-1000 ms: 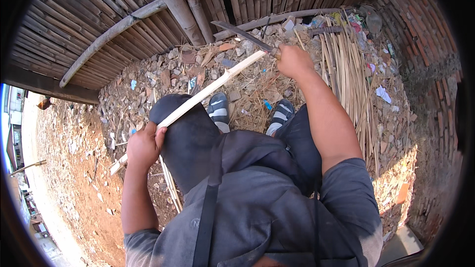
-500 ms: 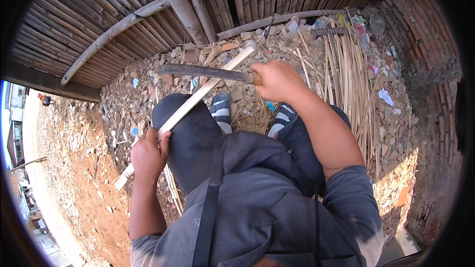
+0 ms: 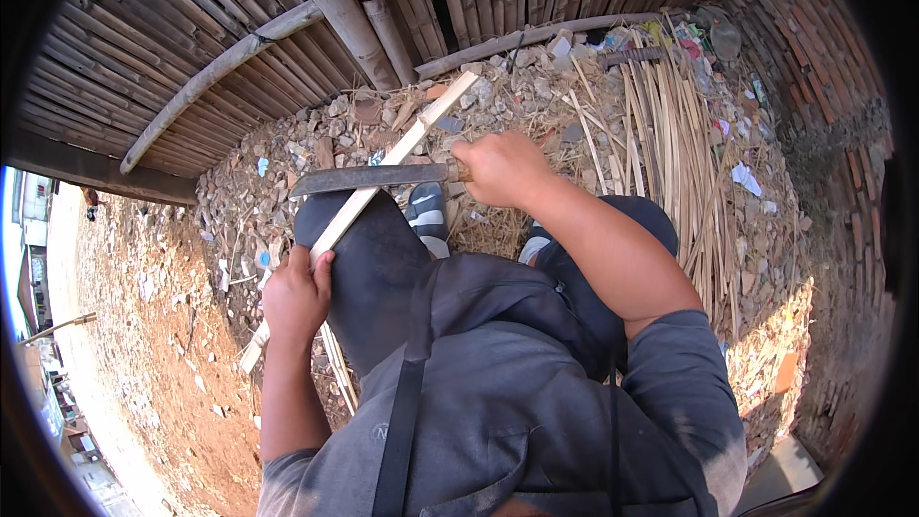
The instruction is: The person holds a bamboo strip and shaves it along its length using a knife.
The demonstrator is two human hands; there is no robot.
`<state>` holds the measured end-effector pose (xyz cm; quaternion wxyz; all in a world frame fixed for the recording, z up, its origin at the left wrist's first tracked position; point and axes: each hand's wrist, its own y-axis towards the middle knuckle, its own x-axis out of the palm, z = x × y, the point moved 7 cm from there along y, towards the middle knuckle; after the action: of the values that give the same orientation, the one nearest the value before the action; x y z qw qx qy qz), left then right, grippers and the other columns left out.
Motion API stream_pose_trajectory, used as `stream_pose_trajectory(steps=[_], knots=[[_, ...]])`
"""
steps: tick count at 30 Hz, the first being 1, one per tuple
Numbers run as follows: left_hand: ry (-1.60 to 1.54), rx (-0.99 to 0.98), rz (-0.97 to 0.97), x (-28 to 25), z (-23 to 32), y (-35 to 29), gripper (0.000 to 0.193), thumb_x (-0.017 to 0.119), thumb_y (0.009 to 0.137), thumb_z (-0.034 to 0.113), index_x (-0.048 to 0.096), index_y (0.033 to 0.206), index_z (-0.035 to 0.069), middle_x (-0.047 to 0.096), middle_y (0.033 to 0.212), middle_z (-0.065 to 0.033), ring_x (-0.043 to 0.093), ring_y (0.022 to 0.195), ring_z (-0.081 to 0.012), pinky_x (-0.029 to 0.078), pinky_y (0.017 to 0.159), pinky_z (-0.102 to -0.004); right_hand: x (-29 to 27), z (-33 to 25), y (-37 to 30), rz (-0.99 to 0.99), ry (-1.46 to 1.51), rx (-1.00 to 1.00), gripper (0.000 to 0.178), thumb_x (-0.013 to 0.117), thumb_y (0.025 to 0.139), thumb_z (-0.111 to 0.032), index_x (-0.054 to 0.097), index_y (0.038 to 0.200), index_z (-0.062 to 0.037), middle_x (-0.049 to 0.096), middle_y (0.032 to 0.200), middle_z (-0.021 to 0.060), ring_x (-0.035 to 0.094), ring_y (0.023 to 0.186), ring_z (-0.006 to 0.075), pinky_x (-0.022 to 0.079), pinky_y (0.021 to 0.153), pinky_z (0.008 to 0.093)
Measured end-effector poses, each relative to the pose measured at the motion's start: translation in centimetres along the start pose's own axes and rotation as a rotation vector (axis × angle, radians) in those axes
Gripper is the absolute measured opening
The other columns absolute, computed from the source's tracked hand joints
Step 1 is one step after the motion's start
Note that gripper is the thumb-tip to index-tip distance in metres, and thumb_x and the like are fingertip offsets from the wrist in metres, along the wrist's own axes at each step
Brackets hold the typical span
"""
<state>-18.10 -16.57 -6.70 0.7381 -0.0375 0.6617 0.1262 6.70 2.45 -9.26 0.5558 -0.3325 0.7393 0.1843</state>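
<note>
Your left hand point(image 3: 297, 299) is wrapped around the pale strip point(image 3: 412, 142) near its lower end, with a short tail extending below the fist. The strip slants across your left knee point(image 3: 378, 258), its far end projecting over the rubble ground point(image 3: 335, 124). The knee appears to act as a rest, steadying the strip while your grip fixes its angle.

Your right hand point(image 3: 500, 168) is closed around the handle of the knife point(image 3: 369, 178). The blade lies crosswise over the strip, just beyond the knee, pointing to your left. You hold the strip well below this crossing, which presumably leaves your left fingers clear of the edge. Whether the blade bears on the strip or passes above it cannot be told from this view.

Materials: the strip is long, narrow and straight-sided, light in colour, apparently split wood or bamboo, with a slight notch or bump toward its far end. The blade is long, dark grey and flat; the short handle is brownish and mostly covered by your fist. To your right, a pile of slender strips point(image 3: 675, 153) lies roughly parallel, probably for easy reach. Beyond stands a wall of weathered slats point(image 3: 172, 77).
</note>
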Motion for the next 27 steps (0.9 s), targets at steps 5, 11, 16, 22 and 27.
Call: stream_pose_trajectory(steps=[5,11,16,22,27], knots=[[0.004,0.001,0.003,-0.1,0.1,0.5,0.037,0.063,0.099,0.039,0.054,0.085,0.005,0.066,0.073,-0.0201,0.065,0.064,-0.0434,0.05,0.056,-0.0517,-0.8,5.4,1.6,0.14,0.077,0.17,0.027,0.068,0.078,-0.017,0.069,0.104,-0.0092,0.074,0.093,0.0169,0.072,0.09,0.0369,0.056,0.08,0.0517],[-0.043,-0.02,-0.006,0.2,-0.5,0.1,0.035,0.063,0.1,0.036,0.053,0.086,0.005,0.065,0.074,-0.0207,0.064,0.064,-0.0443,0.049,0.056,-0.0524,-1.2,3.5,0.5,0.146,0.067,0.162,0.033,0.069,0.078,-0.02,0.069,0.109,-0.0093,0.074,0.092,0.0163,0.072,0.089,0.037,0.057,0.079,0.051],[-0.062,-0.034,-0.007,0.1,0.3,0.4,0.034,0.059,0.102,0.034,0.052,0.087,0.004,0.064,0.072,-0.0214,0.063,0.064,-0.0451,0.046,0.055,-0.0535,-0.8,1.4,0.2,0.108,0.023,0.074,0.032,0.07,0.077,-0.021,0.068,0.107,-0.0101,0.073,0.088,0.018,0.071,0.086,0.0387,0.057,0.075,0.0521],[-0.034,0.008,0.055,0.0,-0.2,0.1,0.034,0.063,0.099,0.035,0.053,0.086,0.005,0.065,0.073,-0.0199,0.064,0.063,-0.0436,0.048,0.055,-0.0515,-0.9,6.0,2.2,0.101,0.088,0.139,0.031,0.07,0.077,-0.02,0.07,0.107,-0.0116,0.073,0.091,0.0176,0.071,0.091,0.0381,0.056,0.08,0.0513],[-0.02,0.002,0.037,0.0,-0.5,0.1,0.035,0.062,0.099,0.036,0.054,0.085,0.005,0.066,0.073,-0.0191,0.064,0.063,-0.0429,0.05,0.055,-0.0507,-0.4,4.9,1.5,0.106,0.084,0.094,0.032,0.071,0.078,-0.024,0.067,0.106,-0.0089,0.073,0.091,0.0184,0.071,0.09,0.0389,0.056,0.08,0.0518]])
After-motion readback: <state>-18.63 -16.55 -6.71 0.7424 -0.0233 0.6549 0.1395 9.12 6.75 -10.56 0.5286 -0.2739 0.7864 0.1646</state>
